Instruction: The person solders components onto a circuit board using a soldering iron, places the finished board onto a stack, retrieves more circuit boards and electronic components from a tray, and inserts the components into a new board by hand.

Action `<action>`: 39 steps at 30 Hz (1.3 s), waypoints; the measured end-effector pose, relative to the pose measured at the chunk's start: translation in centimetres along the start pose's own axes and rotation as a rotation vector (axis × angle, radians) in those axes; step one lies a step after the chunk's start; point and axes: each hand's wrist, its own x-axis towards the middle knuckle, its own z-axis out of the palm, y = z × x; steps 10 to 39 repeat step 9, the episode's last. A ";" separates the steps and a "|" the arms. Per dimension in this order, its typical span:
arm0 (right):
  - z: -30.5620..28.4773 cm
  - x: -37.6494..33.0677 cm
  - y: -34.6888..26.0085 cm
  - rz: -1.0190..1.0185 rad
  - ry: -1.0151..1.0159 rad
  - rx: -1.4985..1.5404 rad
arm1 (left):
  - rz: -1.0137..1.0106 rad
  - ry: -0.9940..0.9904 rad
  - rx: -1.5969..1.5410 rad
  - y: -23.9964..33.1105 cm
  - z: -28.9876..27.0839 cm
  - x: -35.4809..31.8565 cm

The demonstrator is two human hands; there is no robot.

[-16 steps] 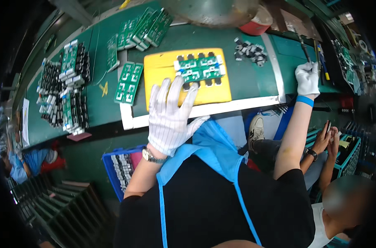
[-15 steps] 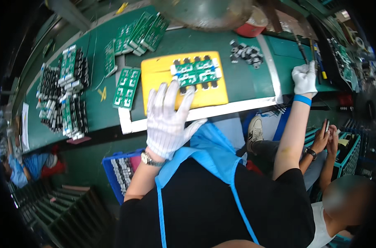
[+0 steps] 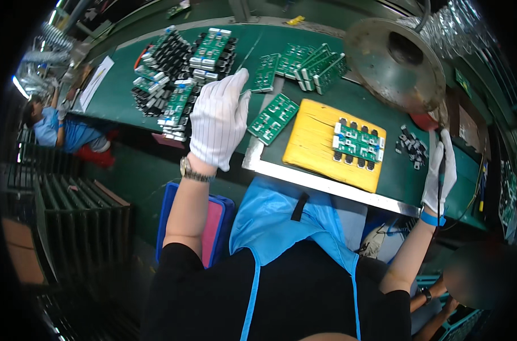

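Note:
My left hand (image 3: 217,119), in a white striped glove, is raised beside the stacked circuit boards (image 3: 179,105) at the left. Its fingers are loosely bent, apart from the thumb, and nothing shows in them. My right hand (image 3: 442,173), also gloved, is closed around a slim tool with a black cord (image 3: 440,193) running down past the wrist; it looks like a soldering iron, mostly hidden by the fingers. Between the hands, a green circuit board (image 3: 358,142) with black parts along both long edges lies on a yellow block (image 3: 309,136). Another green board (image 3: 274,118) lies left of the block.
Loose black components (image 3: 412,148) are heaped right of the block. More boards (image 3: 312,65) lean together at the back. A round metal hood (image 3: 395,65) overhangs the back right. A white strip (image 3: 327,184) edges the bench. A blue bin (image 3: 221,227) stands below; co-workers sit at both sides.
My view has swung left. My left hand has left the yellow block and moved to the stacked boards. My right hand has come back from the bench's right side with the corded tool.

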 end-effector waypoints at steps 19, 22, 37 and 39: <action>-0.2 -2.3 1.8 0.064 0.326 0.045 | -0.198 -0.707 0.470 -3.3 4.2 2.0; -0.2 -2.3 1.8 0.064 0.326 0.045 | -0.198 -0.707 0.470 -3.3 4.2 2.0; -0.2 -2.3 1.8 0.064 0.326 0.045 | -0.198 -0.707 0.470 -3.3 4.2 2.0; -0.2 -2.3 1.8 0.064 0.326 0.045 | -0.198 -0.707 0.470 -3.3 4.2 2.0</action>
